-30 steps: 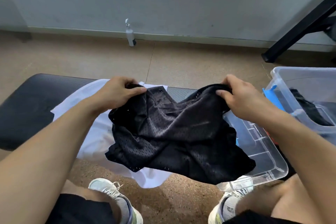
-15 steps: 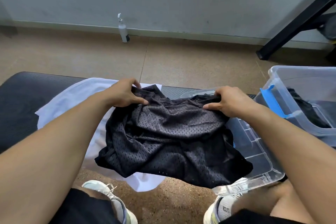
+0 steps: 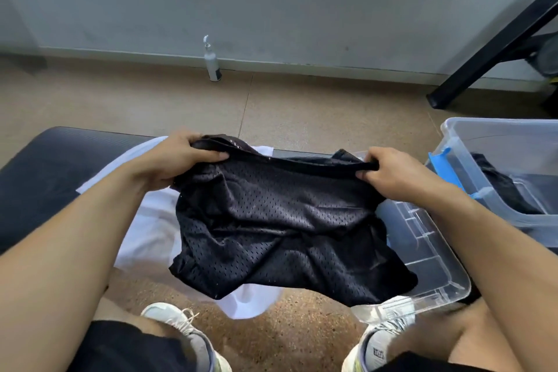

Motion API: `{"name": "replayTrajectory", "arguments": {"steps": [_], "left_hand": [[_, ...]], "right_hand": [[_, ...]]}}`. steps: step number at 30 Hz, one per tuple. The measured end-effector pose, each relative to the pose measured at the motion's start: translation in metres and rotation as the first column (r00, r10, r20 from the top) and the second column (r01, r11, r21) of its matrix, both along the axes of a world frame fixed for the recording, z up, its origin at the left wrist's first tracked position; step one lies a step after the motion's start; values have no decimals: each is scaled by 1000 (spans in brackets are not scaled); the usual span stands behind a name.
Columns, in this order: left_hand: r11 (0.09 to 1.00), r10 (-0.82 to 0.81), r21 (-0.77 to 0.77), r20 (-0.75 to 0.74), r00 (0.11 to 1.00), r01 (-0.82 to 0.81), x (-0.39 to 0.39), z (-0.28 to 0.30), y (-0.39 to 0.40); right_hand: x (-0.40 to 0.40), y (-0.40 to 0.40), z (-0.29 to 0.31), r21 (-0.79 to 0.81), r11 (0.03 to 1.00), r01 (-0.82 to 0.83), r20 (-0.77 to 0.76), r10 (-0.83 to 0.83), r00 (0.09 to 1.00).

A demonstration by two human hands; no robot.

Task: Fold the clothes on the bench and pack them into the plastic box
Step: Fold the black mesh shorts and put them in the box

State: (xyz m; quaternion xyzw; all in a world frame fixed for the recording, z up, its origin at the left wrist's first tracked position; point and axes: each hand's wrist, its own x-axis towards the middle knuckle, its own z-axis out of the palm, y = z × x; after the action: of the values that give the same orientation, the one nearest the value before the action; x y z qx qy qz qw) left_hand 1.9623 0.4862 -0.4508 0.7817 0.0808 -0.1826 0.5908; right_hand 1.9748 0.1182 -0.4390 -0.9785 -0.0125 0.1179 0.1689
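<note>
A black mesh garment (image 3: 283, 226) hangs stretched between my hands above the black bench (image 3: 39, 178). My left hand (image 3: 178, 157) pinches its top left corner; my right hand (image 3: 395, 172) grips its top right edge. Under it a white garment (image 3: 151, 220) lies spread on the bench and droops over the front edge. The clear plastic box (image 3: 498, 142) with a blue latch stands at the right, with a dark folded item (image 3: 498, 187) inside. Its clear lid (image 3: 428, 254) lies on the bench beside the box, partly covered by the black garment.
A small white pump bottle (image 3: 211, 60) stands on the floor by the wall. A black slanted frame leg (image 3: 483, 48) comes down at the far right. My white shoes (image 3: 181, 329) and knees are below the bench's front edge.
My hands have moved apart and lifted slightly, pulling the black garment's top edge taut. My right hand has shifted right, toward the box.
</note>
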Motion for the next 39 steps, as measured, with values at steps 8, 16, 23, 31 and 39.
{"name": "replayTrajectory", "arguments": {"steps": [8,16,23,31,39], "left_hand": [[995,77,-75,188,979,-64,-12,46,17],[981,69,116,539,840,-155,5,143,8],[941,-7,236,731,682,-243,-9,173,0],[575,-547,812,289,785,101,-69,47,2],[355,-606,704,-327,725,615,-86,1,-13]], "right_hand": [[-4,-8,58,757,649,76,-71,-34,997],[8,-13,146,633,758,-158,317,-68,946],[-18,-14,166,509,794,-331,562,-15,827],[-69,-29,53,-130,872,-472,119,486,866],[-89,-12,9,-354,697,-624,-303,546,781]]}}
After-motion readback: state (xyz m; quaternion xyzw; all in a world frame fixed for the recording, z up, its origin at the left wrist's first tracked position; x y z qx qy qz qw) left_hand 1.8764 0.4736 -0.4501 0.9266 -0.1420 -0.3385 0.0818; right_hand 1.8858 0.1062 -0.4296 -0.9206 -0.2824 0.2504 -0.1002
